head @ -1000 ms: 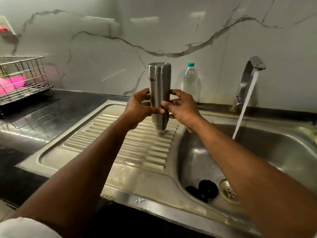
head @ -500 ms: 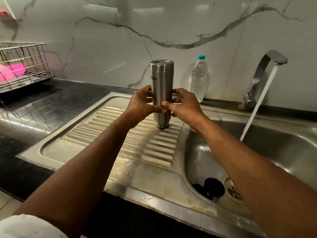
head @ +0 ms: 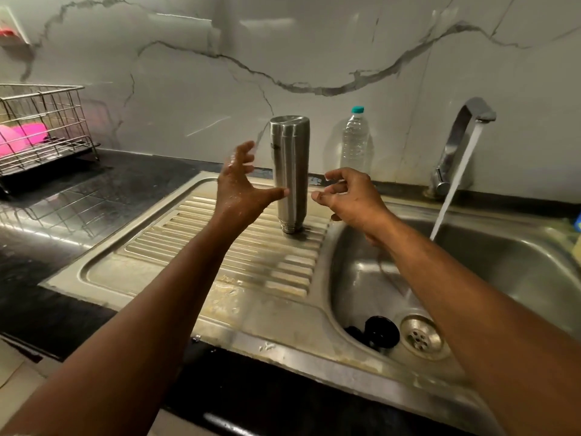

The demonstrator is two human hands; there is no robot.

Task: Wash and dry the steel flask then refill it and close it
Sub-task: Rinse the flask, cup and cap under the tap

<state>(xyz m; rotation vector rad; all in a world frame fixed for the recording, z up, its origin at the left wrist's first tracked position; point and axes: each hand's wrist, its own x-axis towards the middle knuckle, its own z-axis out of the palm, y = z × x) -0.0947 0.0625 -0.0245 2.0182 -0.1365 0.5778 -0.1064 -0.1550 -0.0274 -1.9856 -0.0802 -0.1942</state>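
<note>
The steel flask [head: 290, 171] stands upside down, mouth down, on the ribbed drainboard [head: 188, 247] near the basin edge. My wet left hand [head: 239, 190] is just left of it with fingers spread; the thumb tip is at the flask's left side, and I cannot tell if it touches. My right hand [head: 352, 196] hovers to the right of the flask, fingers loosely curled, holding nothing and apart from it. The flask's black cap [head: 380, 333] lies in the sink basin [head: 518, 272] beside the drain.
The tap [head: 471, 121] at the back right runs a stream of water into the basin. A clear plastic bottle [head: 355, 143] stands against the wall behind the flask. A wire dish rack [head: 41, 127] holding a pink item sits on the black counter, far left.
Both hands gripped the flask as it was set mouth-down on the drainboard. They have now let go and drawn apart to either side; the flask stands alone.
</note>
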